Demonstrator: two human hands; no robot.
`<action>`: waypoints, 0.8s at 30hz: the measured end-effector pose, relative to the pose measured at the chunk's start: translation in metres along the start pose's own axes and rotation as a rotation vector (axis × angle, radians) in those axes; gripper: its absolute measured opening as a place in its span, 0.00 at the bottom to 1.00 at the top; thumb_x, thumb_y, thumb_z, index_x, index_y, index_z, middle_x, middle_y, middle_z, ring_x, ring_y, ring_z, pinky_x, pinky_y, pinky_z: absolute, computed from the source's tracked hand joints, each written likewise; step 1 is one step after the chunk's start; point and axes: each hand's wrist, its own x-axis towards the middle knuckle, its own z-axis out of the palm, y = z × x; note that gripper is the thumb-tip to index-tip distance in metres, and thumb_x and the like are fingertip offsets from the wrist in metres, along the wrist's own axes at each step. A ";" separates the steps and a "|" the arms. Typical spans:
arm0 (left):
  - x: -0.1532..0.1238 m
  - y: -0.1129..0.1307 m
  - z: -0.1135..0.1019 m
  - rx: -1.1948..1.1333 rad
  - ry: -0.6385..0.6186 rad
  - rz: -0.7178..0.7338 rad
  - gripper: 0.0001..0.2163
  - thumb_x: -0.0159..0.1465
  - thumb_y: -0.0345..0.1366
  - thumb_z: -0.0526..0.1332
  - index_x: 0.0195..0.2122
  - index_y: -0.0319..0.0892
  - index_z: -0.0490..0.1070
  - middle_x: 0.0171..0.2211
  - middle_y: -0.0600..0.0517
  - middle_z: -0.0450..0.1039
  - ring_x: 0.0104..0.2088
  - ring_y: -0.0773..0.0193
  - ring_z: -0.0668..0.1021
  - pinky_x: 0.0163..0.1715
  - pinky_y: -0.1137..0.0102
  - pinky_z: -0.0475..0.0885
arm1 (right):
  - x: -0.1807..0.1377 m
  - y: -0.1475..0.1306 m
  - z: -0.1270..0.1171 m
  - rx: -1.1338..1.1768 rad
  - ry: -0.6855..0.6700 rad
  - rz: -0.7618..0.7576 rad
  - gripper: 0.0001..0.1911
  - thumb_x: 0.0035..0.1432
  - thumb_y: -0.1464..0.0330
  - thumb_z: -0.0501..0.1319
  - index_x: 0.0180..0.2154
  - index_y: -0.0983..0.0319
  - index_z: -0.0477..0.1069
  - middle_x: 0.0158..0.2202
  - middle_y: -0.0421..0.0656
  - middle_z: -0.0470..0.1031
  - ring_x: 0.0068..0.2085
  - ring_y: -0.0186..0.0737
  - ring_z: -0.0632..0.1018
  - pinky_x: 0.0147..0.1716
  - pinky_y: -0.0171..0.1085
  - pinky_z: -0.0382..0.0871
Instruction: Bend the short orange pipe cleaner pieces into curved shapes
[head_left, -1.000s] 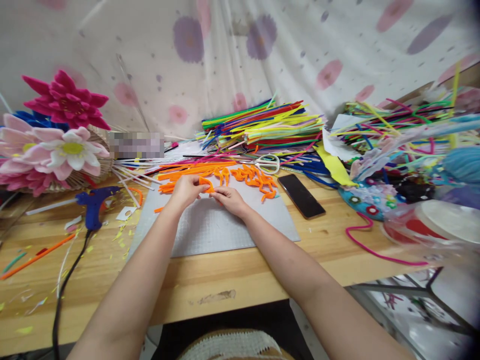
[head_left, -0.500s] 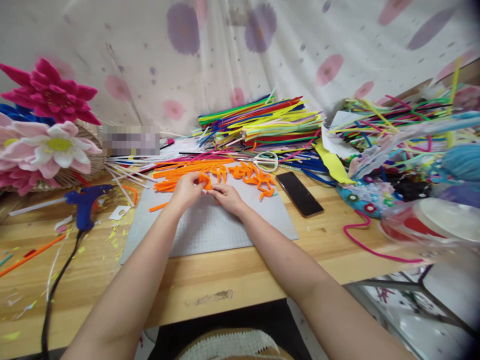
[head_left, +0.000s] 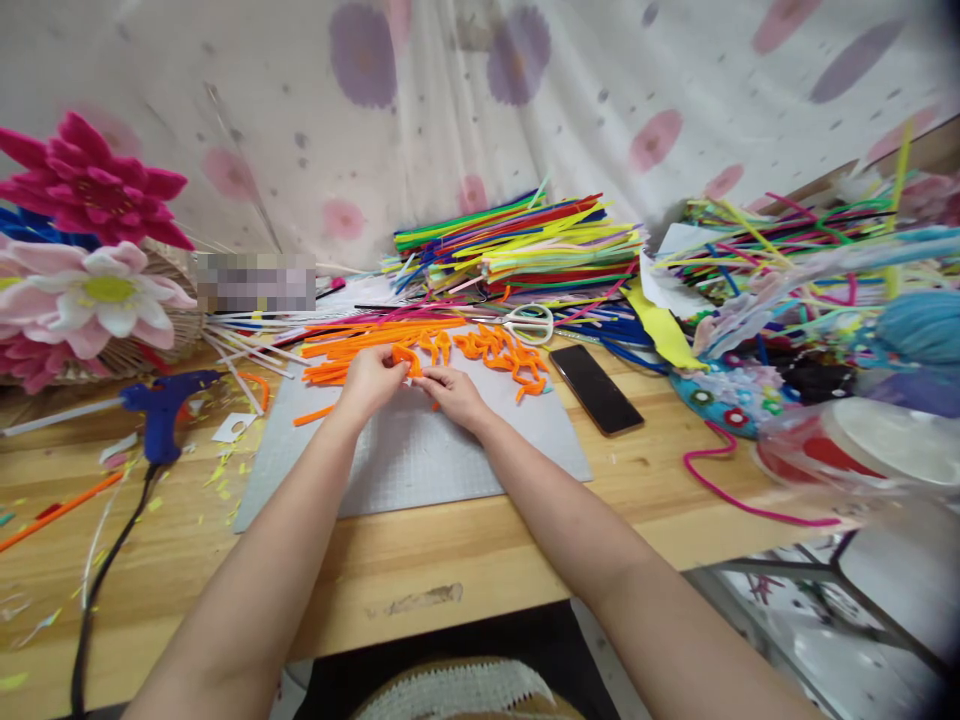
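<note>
Between my two hands is a bent orange pipe cleaner (head_left: 406, 357), held above the grey cutting mat (head_left: 420, 470). My left hand (head_left: 375, 380) pinches it at the left, thumb and fingers pressed together. My right hand (head_left: 454, 393) is closed at its lower right end, thumb against forefinger; a short orange tip shows below these fingers. Straight orange pipe cleaners (head_left: 337, 345) lie in a bundle just behind my left hand. Bent orange pieces (head_left: 502, 350) are piled on the mat behind and right of my right hand.
A blue glue gun (head_left: 169, 405) with a black cord lies at left, near fuzzy flowers (head_left: 109, 290). White-handled scissors (head_left: 531, 323) and a black phone (head_left: 596, 388) are to the right. Colourful pipe cleaners (head_left: 525, 240) are heaped at the back. A clear plastic tub (head_left: 885, 440) stands far right.
The view has shifted slightly. Both hands stay together on the orange pipe cleaner, whose loop between the fingers looks a little more opened out and turned.
</note>
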 end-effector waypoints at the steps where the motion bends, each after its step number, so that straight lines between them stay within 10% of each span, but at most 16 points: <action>1: -0.001 0.002 -0.001 -0.092 -0.037 -0.002 0.05 0.47 0.34 0.59 0.24 0.38 0.70 0.21 0.54 0.69 0.24 0.66 0.73 0.24 0.71 0.70 | 0.000 -0.001 0.000 0.036 -0.017 0.005 0.11 0.53 0.63 0.54 0.28 0.64 0.69 0.22 0.36 0.63 0.26 0.29 0.64 0.27 0.30 0.56; 9: 0.002 0.007 -0.002 -0.284 -0.126 -0.042 0.14 0.40 0.40 0.68 0.20 0.36 0.67 0.17 0.54 0.68 0.18 0.70 0.70 0.20 0.72 0.68 | -0.002 -0.010 -0.003 0.250 -0.175 0.065 0.14 0.51 0.58 0.54 0.25 0.63 0.65 0.21 0.36 0.61 0.24 0.28 0.62 0.25 0.30 0.56; 24: 0.004 0.002 0.007 -0.516 -0.259 -0.142 0.13 0.39 0.37 0.70 0.19 0.36 0.67 0.15 0.56 0.64 0.16 0.76 0.64 0.17 0.78 0.56 | -0.005 -0.004 0.004 0.267 0.029 -0.060 0.11 0.50 0.63 0.57 0.26 0.64 0.73 0.24 0.38 0.67 0.26 0.29 0.65 0.27 0.31 0.58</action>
